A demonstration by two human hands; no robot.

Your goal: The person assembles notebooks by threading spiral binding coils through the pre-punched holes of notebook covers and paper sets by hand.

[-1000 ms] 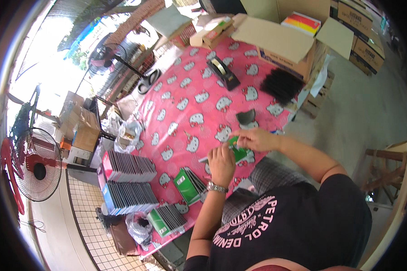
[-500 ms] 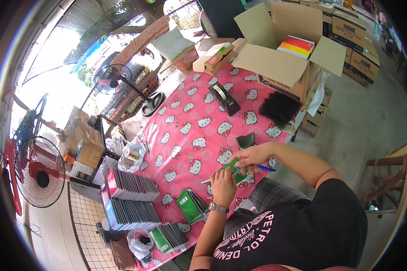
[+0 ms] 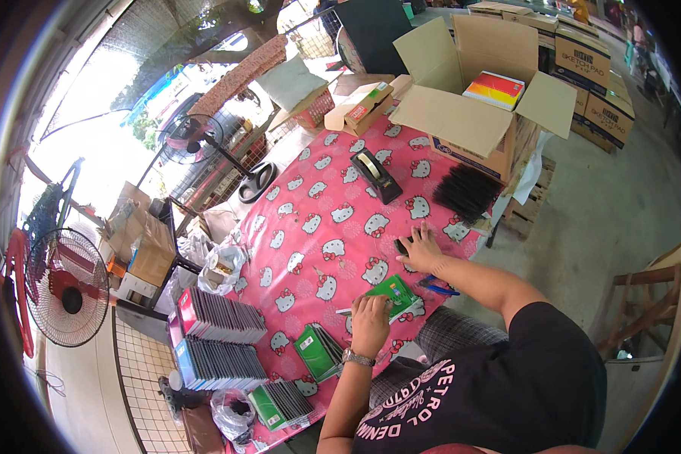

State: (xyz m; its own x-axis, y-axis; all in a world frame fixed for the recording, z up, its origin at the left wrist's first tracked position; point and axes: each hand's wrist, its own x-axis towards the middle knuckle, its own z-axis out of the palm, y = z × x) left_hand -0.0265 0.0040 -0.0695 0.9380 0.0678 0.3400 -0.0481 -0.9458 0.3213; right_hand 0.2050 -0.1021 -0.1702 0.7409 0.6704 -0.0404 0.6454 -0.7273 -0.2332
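A green notebook [image 3: 398, 293] lies on the pink patterned tablecloth in front of me. My left hand [image 3: 371, 315] grips its left edge with curled fingers. My right hand [image 3: 424, 251] is farther out, fingers spread, reaching over a small dark grey piece [image 3: 401, 245] that it mostly covers. Whether it grasps that piece is hard to see. Beside the notebook, below my right wrist, lies a blue-handled tool [image 3: 440, 286], its exact kind unclear. Black strips [image 3: 467, 192] lie bunched beyond my right hand.
A black tape dispenser [image 3: 377, 177] stands mid-table. Green notebooks [image 3: 318, 352] and stacks of pink-edged [image 3: 218, 319] and blue-edged notebooks [image 3: 218, 365] stand at left. An opened carton [image 3: 473, 147] sits at the far right, a smaller box [image 3: 359, 106] at the far edge.
My right hand has left the notebook and moved up to the dark grey piece. The blue-handled tool is out of that hand, on the table. My left hand stays on the notebook.
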